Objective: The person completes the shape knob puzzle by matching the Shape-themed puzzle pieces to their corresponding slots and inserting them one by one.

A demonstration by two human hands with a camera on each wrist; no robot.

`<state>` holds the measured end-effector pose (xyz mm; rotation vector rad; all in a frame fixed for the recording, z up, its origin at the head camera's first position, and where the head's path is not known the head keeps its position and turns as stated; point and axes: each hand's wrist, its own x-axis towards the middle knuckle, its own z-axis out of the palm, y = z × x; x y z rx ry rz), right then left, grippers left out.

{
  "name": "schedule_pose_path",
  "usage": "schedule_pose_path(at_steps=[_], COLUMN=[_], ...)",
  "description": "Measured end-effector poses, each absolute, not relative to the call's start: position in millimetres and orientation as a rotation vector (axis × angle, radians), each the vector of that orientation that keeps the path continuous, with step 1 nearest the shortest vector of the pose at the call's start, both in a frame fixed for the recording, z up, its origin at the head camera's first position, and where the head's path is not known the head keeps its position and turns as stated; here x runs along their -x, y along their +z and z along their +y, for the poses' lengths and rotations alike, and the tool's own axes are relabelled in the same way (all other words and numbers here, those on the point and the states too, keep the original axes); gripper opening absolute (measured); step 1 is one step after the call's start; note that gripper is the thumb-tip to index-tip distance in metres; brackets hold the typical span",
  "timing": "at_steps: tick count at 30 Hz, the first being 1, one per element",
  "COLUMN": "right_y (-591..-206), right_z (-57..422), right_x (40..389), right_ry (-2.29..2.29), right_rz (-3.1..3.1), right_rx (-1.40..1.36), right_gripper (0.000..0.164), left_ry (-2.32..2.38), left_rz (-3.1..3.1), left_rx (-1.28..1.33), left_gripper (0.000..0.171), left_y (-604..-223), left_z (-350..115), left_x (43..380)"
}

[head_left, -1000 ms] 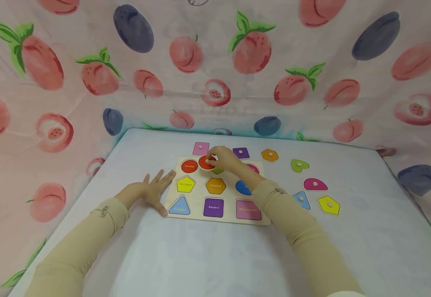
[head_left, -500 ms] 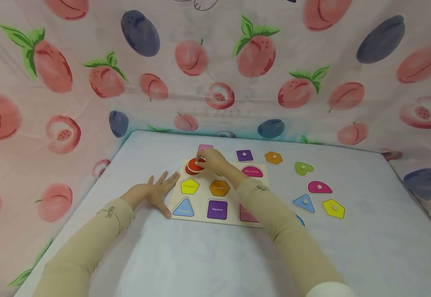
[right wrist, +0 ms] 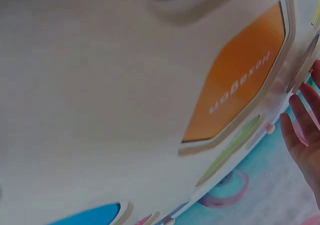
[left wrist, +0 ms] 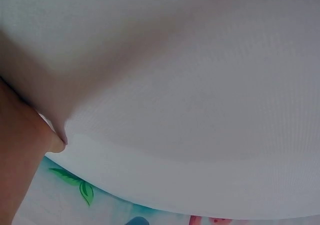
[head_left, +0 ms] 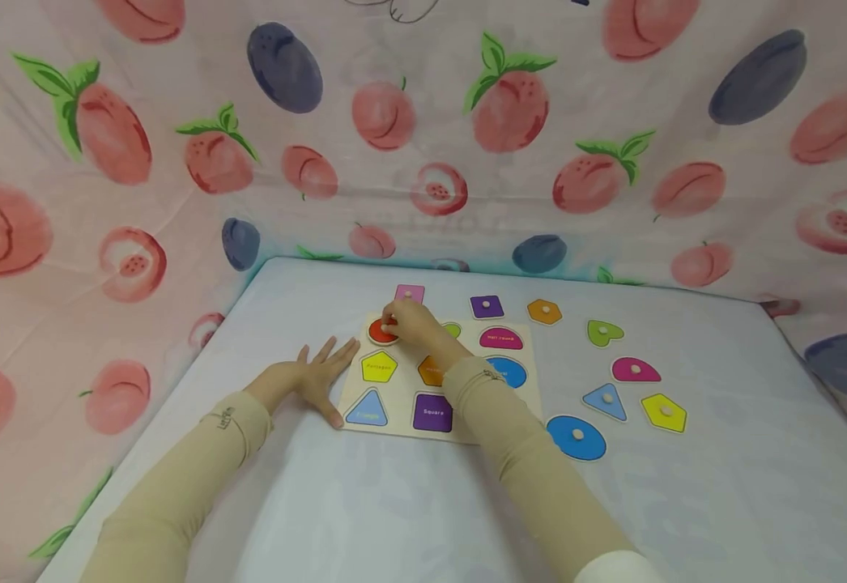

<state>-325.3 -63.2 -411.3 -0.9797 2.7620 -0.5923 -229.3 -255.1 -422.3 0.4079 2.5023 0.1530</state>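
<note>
A wooden shape-puzzle board [head_left: 400, 392] with coloured, labelled recesses lies on the white table. At its far left corner my right hand [head_left: 418, 325] pinches the knob of a red circle piece [head_left: 381, 333], which sits over the red circle recess; whether it lies fully flush cannot be told. My left hand [head_left: 317, 379] lies with fingers spread along the board's left edge, touching it. In the right wrist view the right fingers [right wrist: 303, 120] show at the right edge, beyond the orange hexagon recess [right wrist: 237, 80]. Only part of the left hand [left wrist: 25, 150] appears in the left wrist view.
Knobbed pieces lie behind and right of the board: pink rhombus [head_left: 410, 292], purple square [head_left: 487, 306], orange hexagon [head_left: 544, 312], green heart [head_left: 604, 333], magenta half round [head_left: 636, 370], blue triangle [head_left: 606, 402], yellow pentagon [head_left: 664, 413], blue oval [head_left: 576, 438]. A fruit-print cloth [head_left: 453, 97] hangs behind.
My right hand has carried the red circle piece leftward and down onto the red circle recess. The left hand stays at the board's edge. The view has shifted slightly.
</note>
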Motion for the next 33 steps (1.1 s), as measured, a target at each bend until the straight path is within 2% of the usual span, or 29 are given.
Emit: schedule_pose_path(at_steps=[33], right_y=[-421.1], right_z=[-71.4], right_x=[323.2], right_ry=[-0.616], right_rz=[2.817], right_rx=[0.866], right_gripper=[0.014], left_ry=[0.179], left_rz=[2.514], left_rx=[-0.391], left_gripper=[0.138], left_y=[-420.8], left_z=[-253.3], left_x=[229.2])
